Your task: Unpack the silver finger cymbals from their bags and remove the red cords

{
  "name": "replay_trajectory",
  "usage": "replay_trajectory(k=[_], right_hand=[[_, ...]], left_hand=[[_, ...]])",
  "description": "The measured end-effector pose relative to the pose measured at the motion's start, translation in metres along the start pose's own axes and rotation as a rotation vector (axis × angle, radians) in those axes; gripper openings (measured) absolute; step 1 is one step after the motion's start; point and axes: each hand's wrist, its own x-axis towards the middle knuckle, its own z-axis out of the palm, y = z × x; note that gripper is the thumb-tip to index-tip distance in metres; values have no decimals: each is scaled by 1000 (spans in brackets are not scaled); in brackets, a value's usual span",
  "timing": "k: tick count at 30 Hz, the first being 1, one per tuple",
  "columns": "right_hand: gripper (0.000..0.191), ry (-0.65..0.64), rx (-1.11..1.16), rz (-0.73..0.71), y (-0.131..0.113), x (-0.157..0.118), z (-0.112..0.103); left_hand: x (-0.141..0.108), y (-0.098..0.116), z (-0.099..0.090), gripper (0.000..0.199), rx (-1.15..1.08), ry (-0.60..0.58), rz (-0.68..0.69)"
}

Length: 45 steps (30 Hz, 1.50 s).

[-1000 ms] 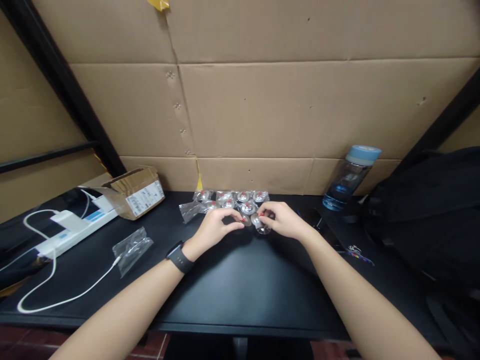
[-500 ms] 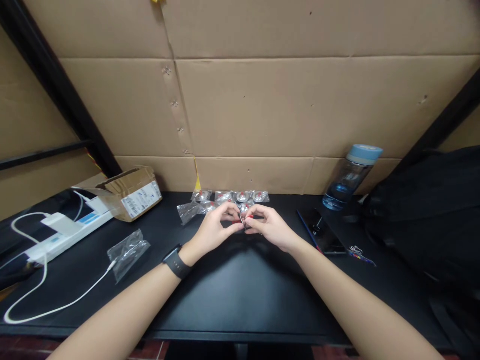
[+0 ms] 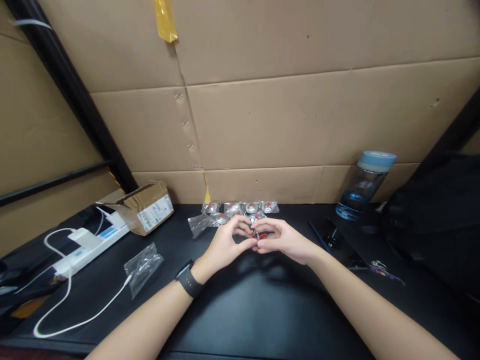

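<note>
Over the middle of the black table, my left hand [image 3: 227, 246] and my right hand [image 3: 288, 241] meet at the fingertips. Both are closed in a pinch on a small round silver-and-red piece [image 3: 258, 235], mostly covered by the fingers, so its exact kind is unclear. A dark watch is on my left wrist. Just beyond my fingers lie several silver discs with red centres in clear plastic bags [image 3: 252, 206], in rough rows near the cardboard wall. One flat clear bag [image 3: 198, 225] lies at their left end.
On the left are an opened cardboard box [image 3: 155, 212], a white power strip [image 3: 90, 252], a white cable [image 3: 86, 319] and a clear plastic bag [image 3: 144, 267]. A water bottle [image 3: 362, 187], phone [image 3: 347, 250], keys [image 3: 378, 265] and black bag [image 3: 442, 225] are on the right.
The view has shifted, so the scene sits lower and further right. Both hands stay together on the small piece, and its red part now shows beside my right fingers.
</note>
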Motion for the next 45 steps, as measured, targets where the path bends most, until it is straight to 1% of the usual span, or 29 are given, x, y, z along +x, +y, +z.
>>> replay_trajectory(k=[2,3,5,6,7,9,10,11,12,14,16,17,19,20,22,23,26,28,29,31,32,34,36,38,40,42,45], right_hand=[[53,8,-20,-2,1,1,-1],[54,18,-31,-5,2,2,-2],[53,39,-58,-13,1,2,-4],[52,56,-76,-20,0,2,-4],[51,76,-96,-25,-1,1,-5],[49,113,-134,-26,-4,-1,-7],[48,128,-151,-25,-5,-1,-8],[47,138,-169,-22,-5,-2,-9],[46,142,-193,-19,-4,-2,-10],[45,144,-255,-19,-2,-2,-11],[44,141,-304,-14,-1,-2,-11],[45,139,-316,-13,-2,-3,-11],[46,140,-324,-22,-5,-4,-10],[47,145,-327,-35,-7,-4,-10],[48,173,-348,-76,-13,-6,-11],[48,193,-371,-96,-16,-8,-12],[48,238,-510,-131,-23,-10,-14],[45,237,-644,-125,-26,-12,-15],[44,236,-709,-121,-27,-13,-15],[42,249,-817,-116,-28,-14,-14],[40,259,-859,-113,-28,-14,-13],[35,259,-924,-104,-28,-15,-11],[30,221,-980,-89,-29,-16,-10],[27,173,-1037,-71,-28,-17,-8],[25,142,-1091,-48,-27,-18,-7],[22,113,-1147,-28,-26,-20,-7],[19,51,-1246,-12,-25,-22,-9]], left_hand=[[1,6,-4,36,59,-31,26],[2,9,-10,34,130,-46,48],[3,13,-32,32,351,-53,82],[3,13,-47,31,483,-24,80],[3,11,-64,31,599,6,39],[0,2,-99,41,785,64,-105],[-2,-4,-114,41,847,44,-193],[-4,-10,-126,37,885,15,-286],[-6,-15,-136,32,907,-23,-367],[-8,-19,-144,17,941,-86,-465],[-8,-13,-143,2,964,-107,-475],[-7,-7,-139,5,968,-103,-448],[-4,11,-126,10,942,-95,-336],[-3,19,-117,11,920,-85,-257],[-2,33,-93,12,886,-62,-108],[-3,37,-78,12,875,-80,-48],[-9,37,-35,13,845,-197,92],[-14,32,-17,8,806,-261,140],[-15,30,-13,10,781,-294,153],[-16,28,-15,23,730,-356,164],[-16,27,-20,27,710,-379,165],[-14,28,-34,28,687,-403,155],[-13,28,-45,29,675,-440,136],[-14,27,-49,34,664,-491,124],[-16,24,-46,44,656,-536,125],[-21,20,-38,53,666,-562,124],[-26,17,-26,58,700,-552,116]])
